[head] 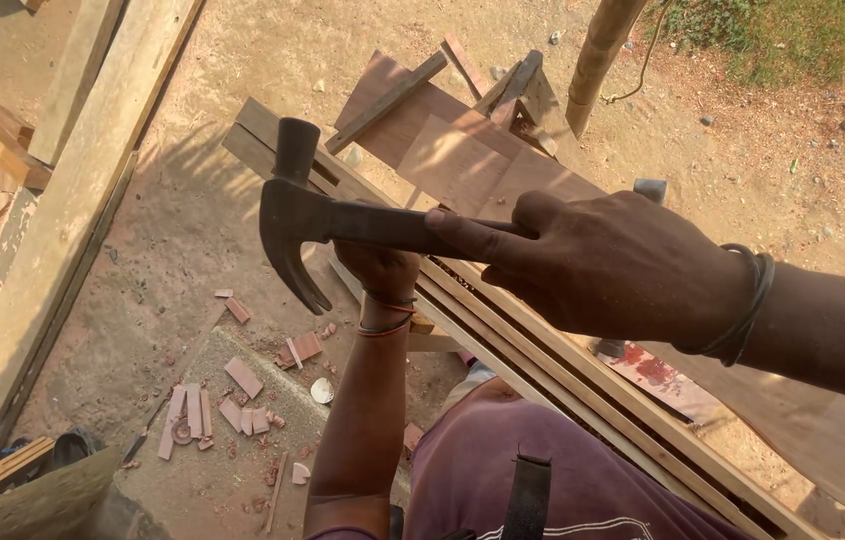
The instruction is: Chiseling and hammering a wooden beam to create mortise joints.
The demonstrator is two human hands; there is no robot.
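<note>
From the head camera, looking down: the right hand (608,265) is clenched around the handle of a dark steel claw hammer (308,225), thumb laid along the shaft. The hammer is raised, its head up and its curved claw hanging down. It hovers over the near edge of a stack of long pale wooden battens (583,375) that runs diagonally across the frame; take that stack as the landmark.

The left hand (381,268) reaches up from below, just under the hammer shaft, and rests against the near side of the stack. Its fingers are curled, but the hammer hides them, so I cannot tell whether they pinch a nail or only steady the wood.

Beyond the stack lies a flat reddish-brown board (463,160) with short offcut strips (503,85) on top. On the near side, lower down, small reddish wood scraps (243,385) are scattered over the sandy ground (193,230). Far to the left of the stack lie heavy grey timber beams (73,190).

As a judgement, the nailing is mid-course: the hammer is lifted between blows, no driven nail head shows, and the battens look merely stacked, not yet fastened.
</note>
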